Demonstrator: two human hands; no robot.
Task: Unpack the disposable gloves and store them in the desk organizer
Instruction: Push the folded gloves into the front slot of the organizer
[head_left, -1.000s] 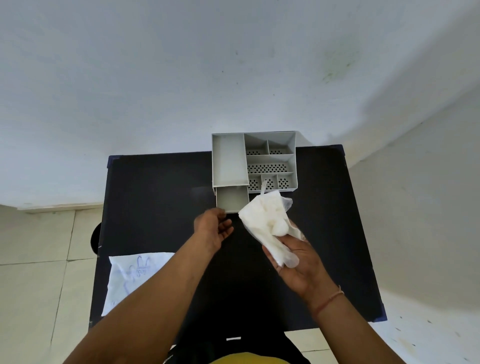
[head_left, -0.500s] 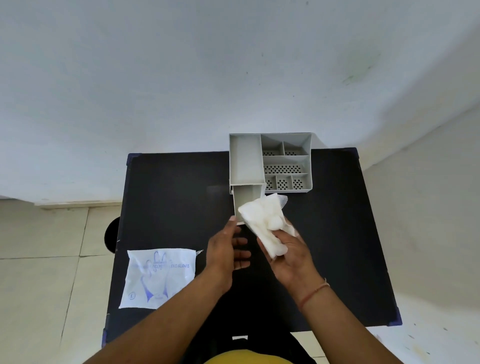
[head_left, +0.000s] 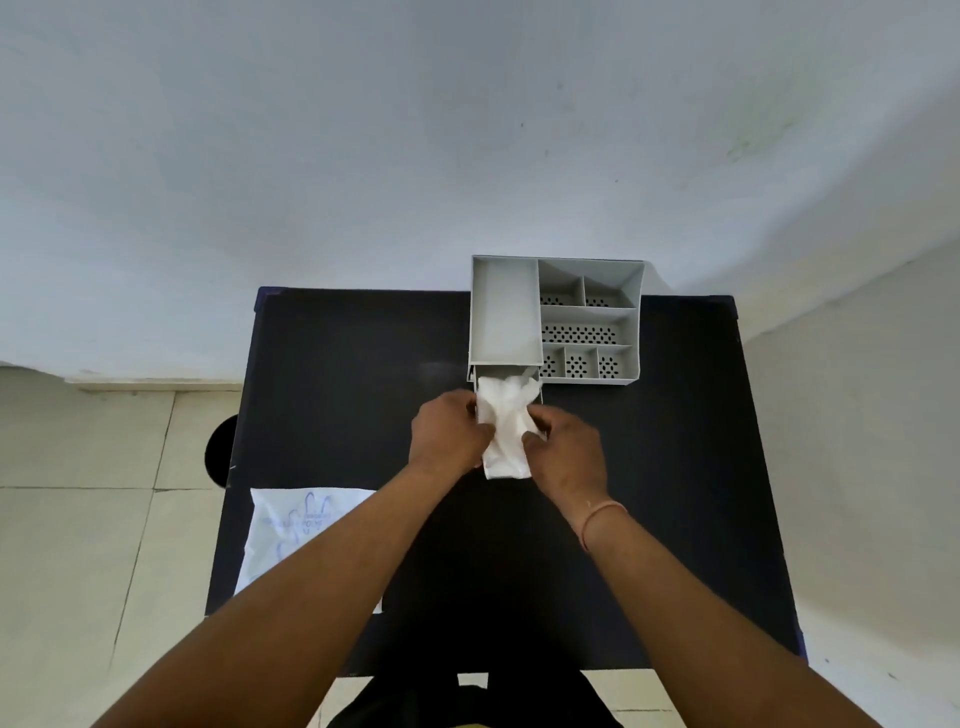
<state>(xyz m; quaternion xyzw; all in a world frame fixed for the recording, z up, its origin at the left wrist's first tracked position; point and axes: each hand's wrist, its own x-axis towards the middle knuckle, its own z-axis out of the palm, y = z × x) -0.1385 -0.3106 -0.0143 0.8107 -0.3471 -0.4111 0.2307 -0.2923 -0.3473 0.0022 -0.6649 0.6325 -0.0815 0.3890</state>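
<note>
Your gloves (head_left: 506, 426) are a crumpled white translucent bundle; far end inside the pulled-out drawer (head_left: 535, 375) of the grey desk organizer (head_left: 504, 312), near end hanging over the drawer front onto the table. Left to right: empty printed glove packet (head_left: 291, 530) flat at the table's left edge, partly under your left forearm; your left hand (head_left: 449, 434) curled against the bundle's left side; your right hand (head_left: 566, 457) pinching its right side; finger contact partly hidden, so the grip looks closed on the gloves on both sides. Black table (head_left: 675, 467): open room right of the hands and left of the organizer; organizer at the far edge by the white wall; tiled floor around.
</note>
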